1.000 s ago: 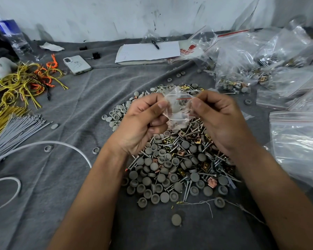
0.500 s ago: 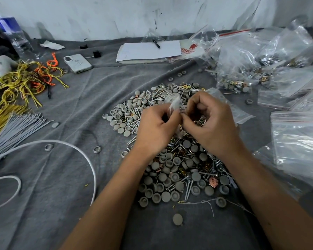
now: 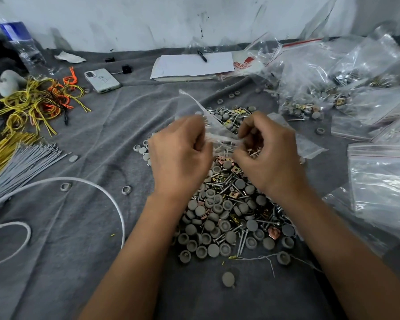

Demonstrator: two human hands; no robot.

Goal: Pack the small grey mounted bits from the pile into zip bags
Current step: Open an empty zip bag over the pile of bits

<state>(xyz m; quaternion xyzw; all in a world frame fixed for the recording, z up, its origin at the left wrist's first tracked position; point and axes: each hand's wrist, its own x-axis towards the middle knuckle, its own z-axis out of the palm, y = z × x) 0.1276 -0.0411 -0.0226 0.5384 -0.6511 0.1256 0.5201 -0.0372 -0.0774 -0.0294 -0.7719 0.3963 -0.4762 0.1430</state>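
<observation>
A pile of small grey round bits (image 3: 226, 218), mixed with screws and copper clips, lies on the grey cloth in the middle. Above its far part both hands hold a small clear zip bag (image 3: 208, 125), which is blurred and stretched between them. My left hand (image 3: 183, 155) grips the bag's left side with curled fingers. My right hand (image 3: 266, 153) pinches its right side and also has a few screws under its curled fingers. One loose grey bit (image 3: 228, 278) lies near the front.
Heaps of clear zip bags (image 3: 379, 181) fill the right side, some filled (image 3: 310, 98). A white cable (image 3: 79, 181) loops at left, beside grey ties (image 3: 21, 162) and yellow wires (image 3: 32, 102). A phone (image 3: 102, 80) and notepad (image 3: 194, 64) lie behind.
The hands sank from chest height toward the pile, came together, then drew apart again, pulling the bag out between them. The bag's flap now sticks up to the left.
</observation>
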